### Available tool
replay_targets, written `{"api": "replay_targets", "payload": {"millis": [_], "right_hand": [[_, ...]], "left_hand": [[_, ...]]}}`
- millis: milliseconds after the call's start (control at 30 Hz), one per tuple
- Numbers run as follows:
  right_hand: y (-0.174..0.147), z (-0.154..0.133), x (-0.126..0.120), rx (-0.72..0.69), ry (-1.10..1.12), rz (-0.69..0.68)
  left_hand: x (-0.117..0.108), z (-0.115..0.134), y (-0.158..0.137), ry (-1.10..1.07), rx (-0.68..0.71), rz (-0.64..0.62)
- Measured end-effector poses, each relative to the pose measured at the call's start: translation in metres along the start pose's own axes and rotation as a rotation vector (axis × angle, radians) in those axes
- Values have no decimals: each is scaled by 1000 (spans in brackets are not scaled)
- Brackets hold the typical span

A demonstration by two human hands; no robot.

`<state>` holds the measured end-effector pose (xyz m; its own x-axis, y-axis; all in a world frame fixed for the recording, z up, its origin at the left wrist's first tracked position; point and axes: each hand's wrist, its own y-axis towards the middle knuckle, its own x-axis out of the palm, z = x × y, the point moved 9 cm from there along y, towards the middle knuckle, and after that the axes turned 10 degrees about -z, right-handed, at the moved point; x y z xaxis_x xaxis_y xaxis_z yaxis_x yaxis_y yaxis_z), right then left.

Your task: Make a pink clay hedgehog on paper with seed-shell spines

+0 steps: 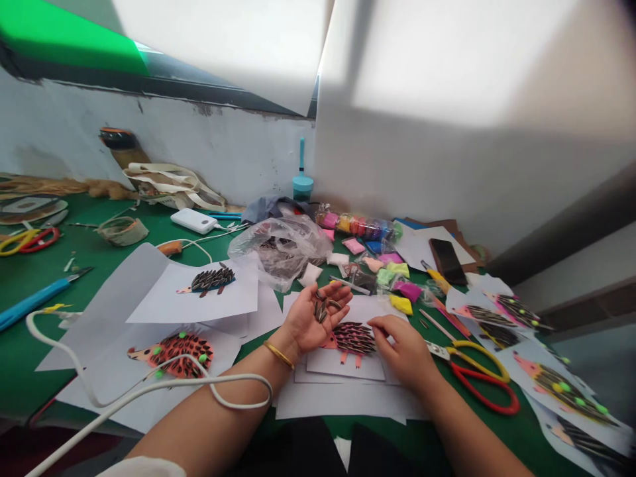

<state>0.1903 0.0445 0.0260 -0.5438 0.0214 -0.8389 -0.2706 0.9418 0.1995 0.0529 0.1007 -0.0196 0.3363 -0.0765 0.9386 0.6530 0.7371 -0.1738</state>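
Note:
Palm up, my left hand (315, 318) cups several striped sunflower seeds (322, 310), its fingers stretched out. Below it lies a hedgehog picture (352, 339) with a pink face and feet and rows of sunflower seeds for spines, on a stack of white paper (342, 397). My right hand (402, 348) is at the picture's right edge, thumb and fingers closed together; whatever they pinch is hidden. One loose seed (423, 324) lies on the green table just beyond that hand. Scissors (477, 371) with red and yellow handles lie right of it.
A plastic bag of seeds (283, 252) stands behind the hands. Colourful clay packets (387, 265) and a phone (447, 260) lie back right. More hedgehog pictures (561, 384) lie at right, others (183, 354) at left. A white cable (149, 391) loops over my left forearm.

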Motion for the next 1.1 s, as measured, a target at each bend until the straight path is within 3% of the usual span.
{"api": "replay_targets", "payload": {"millis": [267,567,667,833,967,1100], "right_hand": [[51,-47,7,-80,-92,-64],[57,-45,11,-91,-15,-55],[51,-33,-3,-63,82,22],[37,18,-27,99,99,167],[26,52,-24,159,65,115],[24,61,-11,181,46,13]], "left_hand": [[9,-10,1,3,-44,-133],[3,-14,-1,39,-50,-24],[0,-13,-1,46,-44,3],[2,3,-5,52,30,52],[29,32,-10,167,152,-32],[47,57,-13,274,242,-33]]}}
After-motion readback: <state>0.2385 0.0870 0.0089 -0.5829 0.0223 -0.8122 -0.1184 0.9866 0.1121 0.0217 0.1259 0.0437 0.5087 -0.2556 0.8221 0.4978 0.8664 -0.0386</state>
